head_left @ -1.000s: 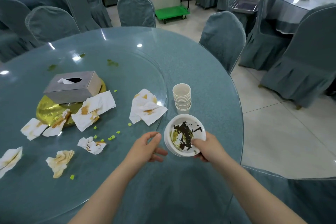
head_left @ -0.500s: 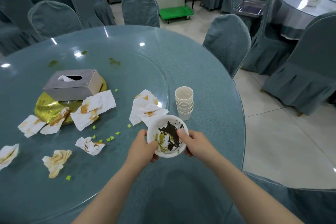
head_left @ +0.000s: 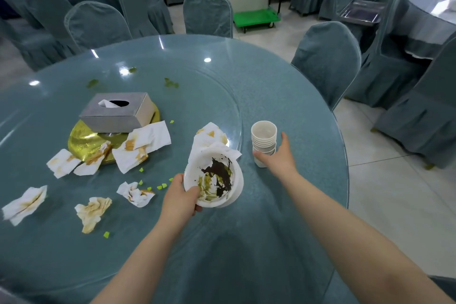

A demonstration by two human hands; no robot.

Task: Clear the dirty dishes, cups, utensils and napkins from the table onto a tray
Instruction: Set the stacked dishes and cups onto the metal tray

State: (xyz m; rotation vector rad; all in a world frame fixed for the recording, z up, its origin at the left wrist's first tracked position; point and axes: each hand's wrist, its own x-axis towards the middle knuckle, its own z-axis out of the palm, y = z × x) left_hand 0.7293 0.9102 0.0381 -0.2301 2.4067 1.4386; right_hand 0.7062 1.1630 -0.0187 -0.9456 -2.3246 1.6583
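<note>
Your left hand [head_left: 181,201] grips the white round bowls smeared with dark sauce [head_left: 214,180] by the near rim, thumb inside, holding the nested pair tilted above the teal glass-topped round counter [head_left: 308,131]. Your right hand [head_left: 277,157] reaches round the stack of small white cups [head_left: 264,140], fingers spread at its base and touching it; whether that grip has closed cannot be told. Take the stack low, near the bottom cup, and lift straight up so the column does not lean. Level the bowls before moving, since the residue may run. Half a second earlier both hands held the bowls; the right hand has since let go and crossed to the cups, and the bowls have shifted left over the stained white paper napkins [head_left: 140,148], which lie scattered about the grey tissue box [head_left: 116,112]. The steel tray [head_left: 360,12] sits on a chair well apart, so carry both loads steadily
</note>
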